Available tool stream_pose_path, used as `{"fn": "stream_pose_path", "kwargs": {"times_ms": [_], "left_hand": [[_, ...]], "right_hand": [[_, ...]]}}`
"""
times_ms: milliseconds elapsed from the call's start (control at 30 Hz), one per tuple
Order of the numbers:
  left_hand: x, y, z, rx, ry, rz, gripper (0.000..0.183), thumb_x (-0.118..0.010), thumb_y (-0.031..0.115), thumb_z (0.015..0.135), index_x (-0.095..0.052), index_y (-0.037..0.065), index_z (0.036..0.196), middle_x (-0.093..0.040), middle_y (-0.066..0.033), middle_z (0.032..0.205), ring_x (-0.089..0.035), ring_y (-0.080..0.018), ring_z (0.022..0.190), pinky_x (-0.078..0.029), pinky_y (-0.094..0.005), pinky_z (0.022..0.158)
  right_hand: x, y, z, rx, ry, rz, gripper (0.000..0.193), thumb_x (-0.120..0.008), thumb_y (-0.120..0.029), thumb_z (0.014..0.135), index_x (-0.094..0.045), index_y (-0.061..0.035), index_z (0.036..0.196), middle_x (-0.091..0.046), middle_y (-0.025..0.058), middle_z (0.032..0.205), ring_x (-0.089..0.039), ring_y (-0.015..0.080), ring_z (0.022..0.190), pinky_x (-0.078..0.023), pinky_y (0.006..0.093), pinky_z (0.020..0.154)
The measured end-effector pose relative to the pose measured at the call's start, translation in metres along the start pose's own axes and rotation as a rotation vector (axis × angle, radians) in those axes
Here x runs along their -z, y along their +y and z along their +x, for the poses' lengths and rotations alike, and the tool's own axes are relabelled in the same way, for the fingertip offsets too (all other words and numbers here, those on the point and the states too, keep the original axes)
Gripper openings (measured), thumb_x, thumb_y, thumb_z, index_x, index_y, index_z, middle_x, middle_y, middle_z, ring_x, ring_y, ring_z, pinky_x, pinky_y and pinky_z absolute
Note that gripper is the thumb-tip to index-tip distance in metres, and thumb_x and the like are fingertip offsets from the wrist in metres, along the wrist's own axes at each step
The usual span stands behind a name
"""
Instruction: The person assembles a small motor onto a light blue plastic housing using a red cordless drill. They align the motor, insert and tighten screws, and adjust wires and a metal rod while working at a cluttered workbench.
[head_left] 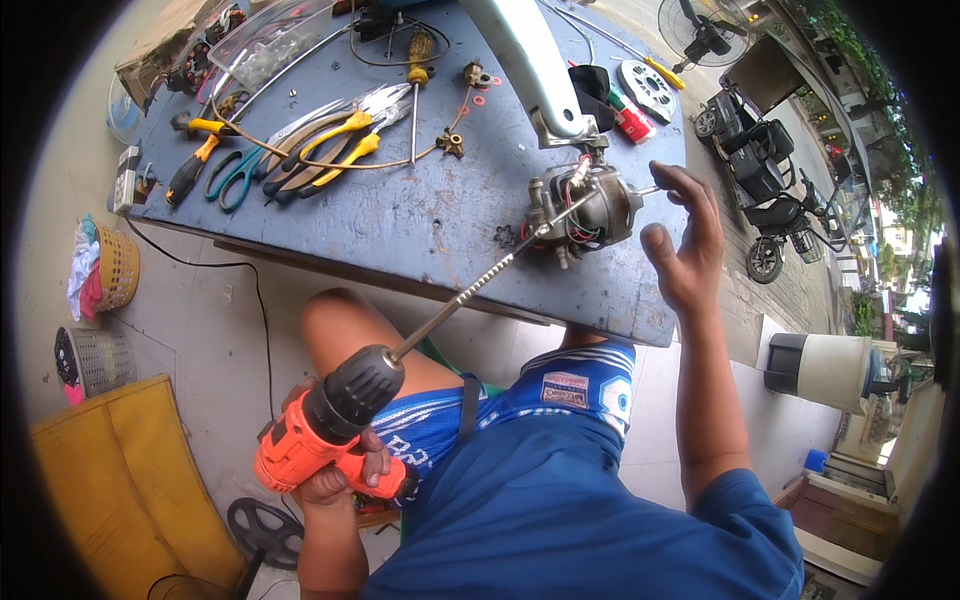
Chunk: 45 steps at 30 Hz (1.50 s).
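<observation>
My left hand (328, 486) is wrapped round the grip of an orange-and-black cordless drill (300, 440). From its chuck a long metal bit (465, 295) slants up and right, its tip meeting the near side of a fan motor (608, 205) at a screw point. The motor hangs at the end of a pale fan neck (520, 60), over the table's front right part. My right hand (692, 255) is open beside the motor, thumb and fingers apart, fingertips close to the shaft end; whether they touch it I cannot tell.
Several pliers (335, 140), scissors (235, 178) and a screwdriver (417, 75) lie on the blue table (400, 235). A red-and-green bottle (630, 120) and a white slotted disc (647, 90) stand behind the motor. Baskets (118, 265) sit left; a mobility scooter (765, 165) is parked right.
</observation>
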<state>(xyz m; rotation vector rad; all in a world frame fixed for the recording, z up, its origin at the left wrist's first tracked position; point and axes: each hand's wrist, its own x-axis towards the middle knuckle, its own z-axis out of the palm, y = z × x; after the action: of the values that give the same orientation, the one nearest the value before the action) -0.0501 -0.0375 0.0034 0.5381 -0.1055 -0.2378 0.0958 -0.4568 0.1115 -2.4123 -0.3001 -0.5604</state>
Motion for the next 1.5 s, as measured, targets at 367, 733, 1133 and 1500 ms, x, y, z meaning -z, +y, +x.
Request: {"fn": "stream_pose_path", "kwargs": {"times_ms": [367,733,1133,1500], "left_hand": [[0.028,0.016,-0.022,0.003,0.088,0.025,0.11,-0.091,0.015,0.081,-0.019,0.012,0.164,-0.066,-0.0338,0.117,-0.074,-0.0316,0.074,-0.061,-0.0393,0.066],[0.05,0.003,-0.034,0.1,0.01,-0.206,0.071,-0.064,0.019,0.102,-0.028,0.011,0.162,-0.044,-0.038,0.149,-0.065,-0.0536,0.115,-0.067,-0.0525,0.074],[0.036,0.002,0.011,0.093,0.145,0.248,0.087,-0.087,0.035,0.085,-0.044,-0.002,0.15,-0.047,-0.0262,0.152,-0.067,-0.0298,0.118,-0.059,-0.0371,0.092],[0.033,0.02,0.075,0.09,0.023,0.555,0.069,-0.087,0.03,0.082,-0.062,-0.006,0.135,-0.047,-0.0243,0.153,-0.056,-0.0342,0.134,-0.045,-0.0413,0.112]], "right_hand": [[-0.055,0.052,0.01,-0.286,-0.036,0.508,0.062,-0.068,-0.039,0.096,-0.051,-0.0002,0.143,-0.06,0.0179,0.129,-0.057,0.0228,0.122,-0.042,0.0358,0.11],[-0.059,0.066,0.023,-0.189,-0.047,0.329,0.049,-0.052,-0.03,0.101,-0.052,0.0008,0.139,-0.061,0.0193,0.129,-0.064,0.0275,0.118,-0.051,0.0413,0.104],[-0.048,0.098,0.014,-0.378,-0.012,0.827,0.055,-0.056,-0.035,0.097,-0.047,-0.0009,0.139,-0.063,0.0223,0.124,-0.067,0.0337,0.111,-0.057,0.0467,0.096],[-0.038,0.096,0.003,-0.403,-0.008,0.791,0.045,-0.055,-0.036,0.1,-0.046,-0.0006,0.126,-0.064,0.0215,0.113,-0.069,0.03,0.103,-0.057,0.0424,0.091]]}}
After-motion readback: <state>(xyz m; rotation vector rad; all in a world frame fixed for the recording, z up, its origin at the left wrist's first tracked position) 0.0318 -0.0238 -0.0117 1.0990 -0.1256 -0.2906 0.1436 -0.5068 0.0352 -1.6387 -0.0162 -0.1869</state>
